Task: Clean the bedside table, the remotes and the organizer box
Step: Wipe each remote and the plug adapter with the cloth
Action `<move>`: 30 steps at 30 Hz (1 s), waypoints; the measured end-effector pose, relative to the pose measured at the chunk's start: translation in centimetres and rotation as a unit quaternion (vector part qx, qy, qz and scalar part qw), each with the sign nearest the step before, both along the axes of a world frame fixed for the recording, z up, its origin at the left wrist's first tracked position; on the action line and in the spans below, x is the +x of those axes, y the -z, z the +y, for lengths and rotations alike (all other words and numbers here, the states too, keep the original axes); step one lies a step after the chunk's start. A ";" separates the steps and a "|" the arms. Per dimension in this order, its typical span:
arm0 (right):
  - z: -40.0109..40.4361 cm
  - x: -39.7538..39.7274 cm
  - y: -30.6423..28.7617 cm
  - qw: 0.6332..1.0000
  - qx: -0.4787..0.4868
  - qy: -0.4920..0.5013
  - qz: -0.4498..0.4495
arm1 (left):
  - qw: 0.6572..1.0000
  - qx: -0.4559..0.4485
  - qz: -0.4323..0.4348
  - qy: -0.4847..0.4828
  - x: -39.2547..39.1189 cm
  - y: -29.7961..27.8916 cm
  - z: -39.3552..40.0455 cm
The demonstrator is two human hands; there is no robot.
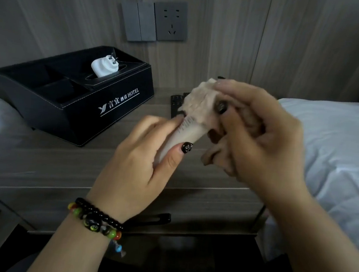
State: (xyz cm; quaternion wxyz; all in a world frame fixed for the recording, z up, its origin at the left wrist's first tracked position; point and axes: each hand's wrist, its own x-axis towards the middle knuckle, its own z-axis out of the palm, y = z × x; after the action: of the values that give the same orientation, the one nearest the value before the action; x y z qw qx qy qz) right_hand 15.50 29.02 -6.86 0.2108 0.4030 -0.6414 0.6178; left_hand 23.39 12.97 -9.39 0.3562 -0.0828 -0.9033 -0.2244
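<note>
A white remote [179, 136] is held above the bedside table [67, 163], its long axis slanting from the lower left up to the upper right. Its lower end is gripped by the left hand [136, 169], thumb curled across its face. Its upper end is wrapped in a beige cloth [203, 103], which is pinched by the right hand [259, 134]; this hand is the nearer to the end being wiped. A black remote [177, 105] lies on the table behind. The organizer box [69, 96], well to the left, is marked "言宜 酒店 HOTEL". The white remote's print cannot be read.
</note>
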 end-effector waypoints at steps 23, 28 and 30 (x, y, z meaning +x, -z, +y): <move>-3.7 3.6 3.5 0.953 -0.101 -0.126 -0.255 | 0.756 0.652 0.034 -0.046 -1.4 -0.8 2.2; -4.0 5.5 3.4 0.933 -0.121 -0.205 -0.270 | 0.738 0.671 0.073 -0.008 -1.6 -0.8 -0.4; -4.1 6.2 3.4 0.925 -0.127 -0.230 -0.273 | 0.704 0.709 0.025 0.021 -1.5 -0.8 -1.0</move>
State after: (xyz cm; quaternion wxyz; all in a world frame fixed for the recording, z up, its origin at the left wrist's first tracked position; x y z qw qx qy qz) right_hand 21.72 24.94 -10.25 -0.0713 0.3252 -0.4798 0.8117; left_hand 21.93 11.99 -8.55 0.3272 0.1697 -0.4666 -0.8040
